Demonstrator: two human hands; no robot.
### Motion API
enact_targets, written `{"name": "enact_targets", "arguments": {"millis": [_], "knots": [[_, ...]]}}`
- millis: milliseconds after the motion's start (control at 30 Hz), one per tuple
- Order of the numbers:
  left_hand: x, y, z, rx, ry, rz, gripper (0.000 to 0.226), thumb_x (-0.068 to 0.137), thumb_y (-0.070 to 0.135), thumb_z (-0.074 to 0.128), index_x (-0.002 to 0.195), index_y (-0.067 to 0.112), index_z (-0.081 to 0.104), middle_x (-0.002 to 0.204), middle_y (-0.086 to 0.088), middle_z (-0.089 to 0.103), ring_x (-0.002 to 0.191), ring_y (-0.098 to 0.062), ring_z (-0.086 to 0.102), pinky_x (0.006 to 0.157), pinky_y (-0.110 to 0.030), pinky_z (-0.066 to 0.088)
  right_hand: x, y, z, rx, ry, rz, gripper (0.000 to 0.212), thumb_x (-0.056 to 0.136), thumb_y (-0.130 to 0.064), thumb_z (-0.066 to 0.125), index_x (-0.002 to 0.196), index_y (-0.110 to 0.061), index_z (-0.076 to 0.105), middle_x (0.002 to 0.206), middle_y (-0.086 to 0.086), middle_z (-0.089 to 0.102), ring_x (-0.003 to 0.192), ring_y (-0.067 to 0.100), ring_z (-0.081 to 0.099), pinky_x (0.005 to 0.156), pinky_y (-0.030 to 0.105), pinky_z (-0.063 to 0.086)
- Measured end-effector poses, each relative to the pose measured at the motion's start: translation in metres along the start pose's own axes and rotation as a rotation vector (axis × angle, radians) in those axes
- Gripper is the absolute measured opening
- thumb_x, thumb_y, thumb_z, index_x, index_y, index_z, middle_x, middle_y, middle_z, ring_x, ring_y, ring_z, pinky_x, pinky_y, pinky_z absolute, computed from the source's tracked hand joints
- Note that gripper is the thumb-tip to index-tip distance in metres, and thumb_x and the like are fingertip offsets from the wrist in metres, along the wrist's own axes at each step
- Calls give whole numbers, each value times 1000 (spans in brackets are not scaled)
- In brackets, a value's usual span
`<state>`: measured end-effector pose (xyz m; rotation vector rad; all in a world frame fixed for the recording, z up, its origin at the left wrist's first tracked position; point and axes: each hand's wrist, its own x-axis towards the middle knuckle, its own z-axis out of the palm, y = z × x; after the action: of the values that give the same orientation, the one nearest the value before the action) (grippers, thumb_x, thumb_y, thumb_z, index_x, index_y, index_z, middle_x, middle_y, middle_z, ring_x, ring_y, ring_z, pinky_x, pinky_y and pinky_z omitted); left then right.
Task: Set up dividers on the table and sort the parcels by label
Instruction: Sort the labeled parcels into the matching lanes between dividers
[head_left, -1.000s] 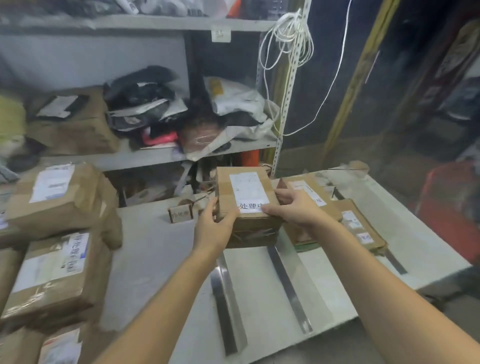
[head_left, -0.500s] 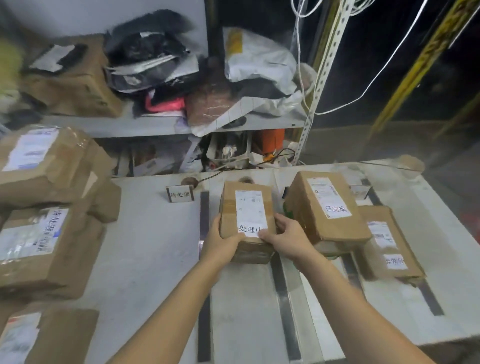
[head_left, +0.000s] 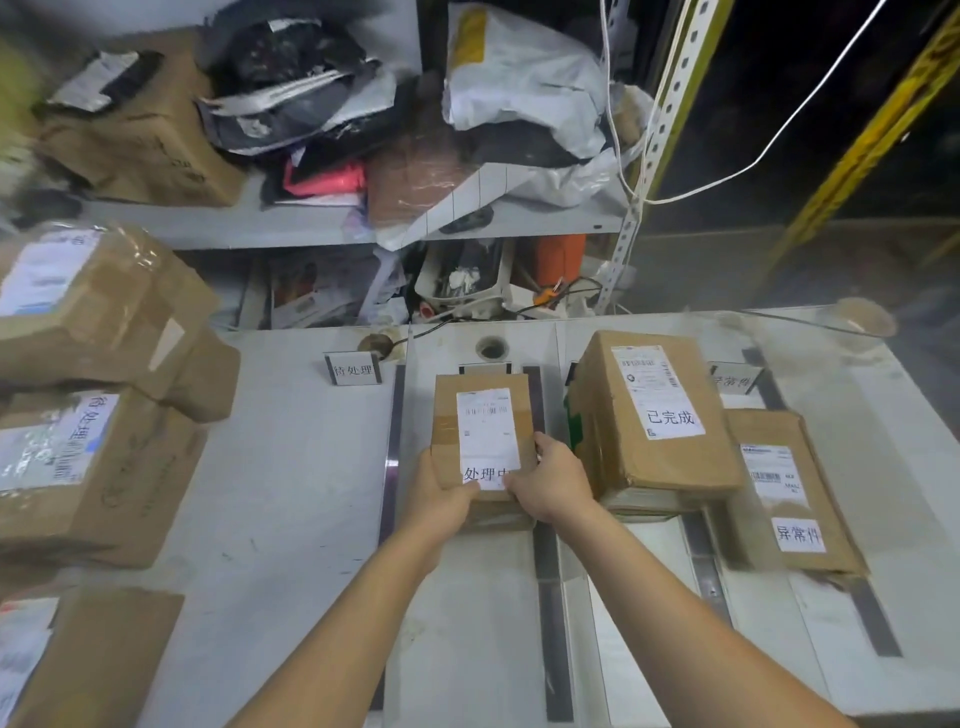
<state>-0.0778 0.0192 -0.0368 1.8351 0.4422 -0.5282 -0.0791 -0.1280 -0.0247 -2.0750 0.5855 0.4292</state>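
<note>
A small brown parcel (head_left: 480, 415) with a white label reading 处理中 lies on the white table (head_left: 291, 493) between two dark metal divider strips (head_left: 390, 452) (head_left: 545, 561). My left hand (head_left: 441, 499) and my right hand (head_left: 550, 486) both grip its near end. To its right, a larger parcel (head_left: 654, 415) labelled 已完成 rests in the lane beside it. Further right lies a flat parcel (head_left: 795, 488) labelled 异常件. A small sign card (head_left: 354, 369) reading 待处理 stands at the back of the left lane.
Several taped brown parcels (head_left: 93, 415) are stacked at the table's left. Another sign card (head_left: 735, 379) stands at the back right, with two more divider strips (head_left: 706, 566) (head_left: 878, 623) nearby. Behind the table a shelf (head_left: 311, 223) holds bags and boxes; white cables (head_left: 649, 130) hang from its post.
Both hands have brought the 处理中 parcel down from in front of me onto the table between the two dividers. My view has tilted down toward the table.
</note>
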Motion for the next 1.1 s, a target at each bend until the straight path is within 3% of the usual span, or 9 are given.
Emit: {"name": "enact_targets", "arguments": {"millis": [167,233,333,500,600,767,933,1100], "knots": [[-8,3,-9,76,61,86,55,83,4,67,128,30,52,118,13,65,99,-3,60,66,-15,43,-7,-2,2,-125,6,-59,38,85,-13,69,121,-20,61,120,-1,69,105,21,65,79,27,53],[-15,16,-18,107,72,149,65,84,10,70,140,31,45,128,21,55,111,-1,54,80,-14,43,-12,-9,-3,-129,32,-111,40,86,-16,68,124,-21,59,120,-2,70,102,19,67,73,24,53],[-27,41,-40,145,139,266,80,84,20,77,152,22,33,144,14,43,136,-10,41,97,-21,34,-20,-29,-14,-174,59,-248,51,88,-22,68,136,-20,51,122,1,68,99,22,68,64,24,51],[-55,69,-94,377,308,413,78,87,25,73,153,21,32,154,2,40,141,-20,38,111,-33,34,-40,-74,-27,-357,77,-442,63,92,-35,64,148,-21,40,137,3,60,114,26,61,83,37,53],[-69,72,-130,577,406,413,74,90,32,68,153,21,30,155,1,38,141,-21,36,111,-35,33,-52,-102,-25,-439,79,-562,67,91,-40,63,151,-25,37,144,0,55,124,25,55,90,41,53],[-93,69,-195,725,645,457,58,91,38,63,143,18,46,140,-1,50,131,-23,45,99,-39,44,-79,-145,1,-557,94,-759,62,92,-40,63,147,-26,39,143,-1,54,128,24,51,94,42,50],[-114,50,-261,838,696,412,58,91,44,60,142,23,43,136,-1,51,125,-24,46,92,-42,49,-106,-182,48,-642,116,-862,61,91,-42,62,145,-20,42,139,0,55,126,26,50,96,42,48],[-122,30,-337,961,720,419,57,95,45,54,145,22,39,139,-1,49,126,-22,45,97,-36,43,-135,-219,105,-736,186,-878,64,92,-44,60,149,-23,39,149,-1,49,131,28,50,105,45,41]]}}
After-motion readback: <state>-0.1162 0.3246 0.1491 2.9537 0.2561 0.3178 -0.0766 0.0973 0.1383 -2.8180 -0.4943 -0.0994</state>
